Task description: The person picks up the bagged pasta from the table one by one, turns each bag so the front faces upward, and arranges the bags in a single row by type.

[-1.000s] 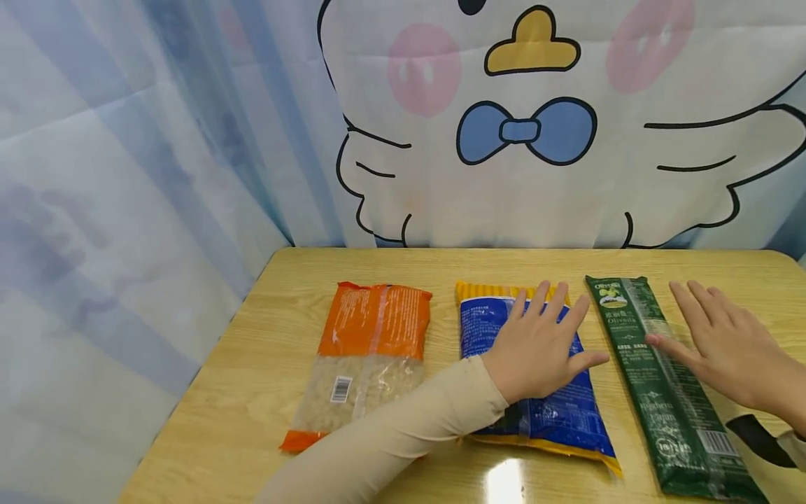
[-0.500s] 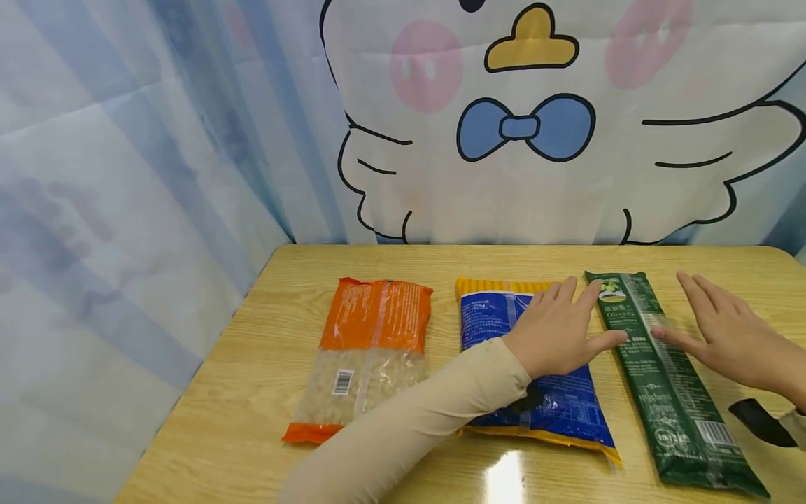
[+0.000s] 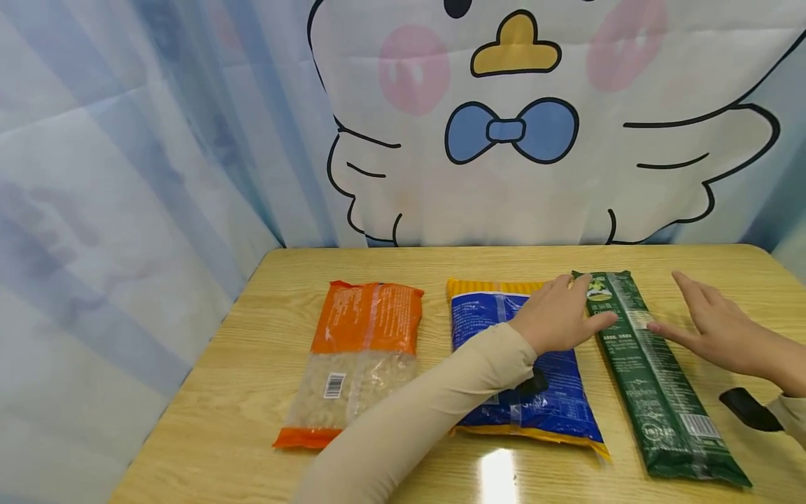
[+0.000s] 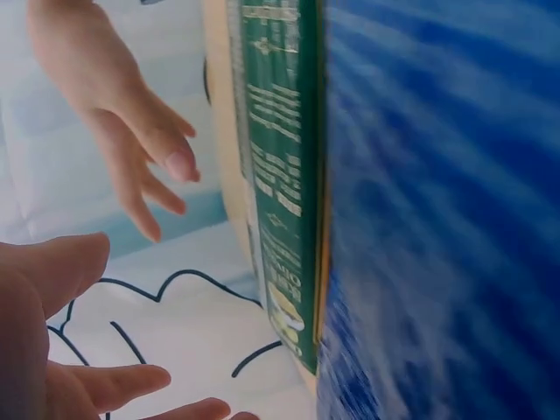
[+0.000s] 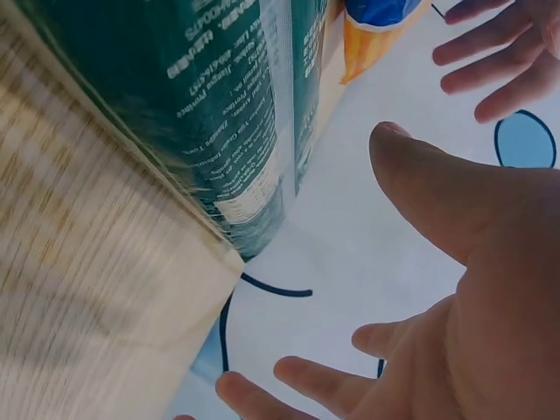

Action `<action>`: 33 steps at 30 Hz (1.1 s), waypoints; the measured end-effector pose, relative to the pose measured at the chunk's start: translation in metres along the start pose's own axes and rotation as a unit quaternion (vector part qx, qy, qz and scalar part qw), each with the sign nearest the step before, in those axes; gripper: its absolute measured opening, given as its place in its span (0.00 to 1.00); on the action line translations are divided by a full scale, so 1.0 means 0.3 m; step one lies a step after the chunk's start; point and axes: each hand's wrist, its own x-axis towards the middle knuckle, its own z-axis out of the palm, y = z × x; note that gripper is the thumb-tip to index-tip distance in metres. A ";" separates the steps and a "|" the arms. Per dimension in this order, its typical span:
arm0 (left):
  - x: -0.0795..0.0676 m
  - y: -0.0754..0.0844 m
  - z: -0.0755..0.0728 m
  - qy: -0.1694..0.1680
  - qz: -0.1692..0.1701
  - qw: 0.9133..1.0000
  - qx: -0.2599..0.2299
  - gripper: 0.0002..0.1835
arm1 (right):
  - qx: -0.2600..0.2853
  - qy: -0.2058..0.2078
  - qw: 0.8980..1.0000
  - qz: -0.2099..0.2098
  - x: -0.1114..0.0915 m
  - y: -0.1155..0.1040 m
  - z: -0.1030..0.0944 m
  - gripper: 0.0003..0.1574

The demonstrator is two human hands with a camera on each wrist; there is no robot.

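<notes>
A green spaghetti packet (image 3: 655,378) lies lengthwise on the table in the head view, between my two hands. My left hand (image 3: 557,315) hovers over the right side of a blue and yellow bag (image 3: 541,406), with its fingertips near the packet's far end. On the packet's other side is my right hand (image 3: 724,332), thumb reaching toward its edge and fingers spread. Both wrist views show extended fingers apart from the packet, holding nothing. What the blue bag contains cannot be seen.
An orange and clear bag (image 3: 359,364) with pale pieces inside lies at the left of the wooden table (image 3: 214,420). A cartoon-printed curtain (image 3: 504,196) hangs right behind the table's far edge.
My left hand has moved right, from over the blue bag toward the green packet, and has turned more edge-on. My right hand has turned slightly edge-on beside the packet. The bags lie still.
</notes>
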 end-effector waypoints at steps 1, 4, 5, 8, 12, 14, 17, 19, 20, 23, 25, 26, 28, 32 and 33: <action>0.006 0.003 0.000 -0.003 -0.003 1.000 -0.007 0.39 | 0.007 -0.008 1.000 -0.001 0.005 0.000 -0.001 0.66; 0.020 0.011 -0.001 -0.009 -0.010 0.999 -0.031 0.38 | 0.030 -0.029 0.999 -0.006 0.019 -0.005 -0.004 0.66; 0.025 0.013 0.000 -0.010 -0.012 0.999 -0.036 0.37 | 0.038 -0.032 0.999 -0.009 0.024 -0.008 -0.002 0.65; 0.040 0.022 0.006 -0.011 -0.017 0.999 -0.043 0.37 | 0.056 -0.038 0.998 -0.017 0.030 -0.021 -0.004 0.64; 0.065 0.040 0.021 -0.014 -0.027 0.998 -0.049 0.36 | 0.062 -0.047 0.997 -0.020 0.027 -0.031 -0.007 0.63; 0.075 0.049 0.027 -0.017 -0.031 0.998 -0.059 0.36 | 0.063 -0.054 0.996 -0.014 0.024 -0.033 -0.008 0.63; 0.087 0.062 0.034 -0.023 -0.033 0.997 -0.071 0.36 | 0.066 -0.063 0.996 -0.001 0.021 -0.034 -0.009 0.63; 0.090 0.069 0.037 -0.026 -0.032 0.996 -0.076 0.36 | 0.070 -0.070 0.995 0.006 0.020 -0.033 -0.009 0.63; 0.092 0.071 0.038 -0.027 -0.031 0.996 -0.078 0.36 | 0.070 -0.072 0.995 0.006 0.019 -0.031 -0.010 0.63; 0.094 0.076 0.043 -0.027 -0.032 0.996 -0.082 0.35 | 0.069 -0.075 0.995 0.002 0.015 -0.025 -0.014 0.62; 0.098 0.081 0.047 -0.027 -0.033 0.995 -0.086 0.35 | 0.067 -0.077 0.995 0.000 0.012 -0.019 -0.017 0.61; 0.100 0.084 0.049 -0.028 -0.033 0.995 -0.089 0.35 | 0.065 -0.077 0.995 -0.001 0.010 -0.017 -0.017 0.61; 0.106 0.094 0.054 -0.028 -0.038 0.994 -0.094 0.36 | 0.060 -0.081 0.995 0.003 0.009 -0.012 -0.017 0.61; 0.119 0.115 0.065 -0.023 -0.061 0.992 -0.109 0.37 | 0.060 -0.092 0.994 0.003 0.010 -0.003 -0.016 0.59; 0.122 0.119 0.068 -0.019 -0.069 0.991 -0.114 0.36 | 0.058 -0.095 0.994 0.004 0.011 0.000 -0.016 0.58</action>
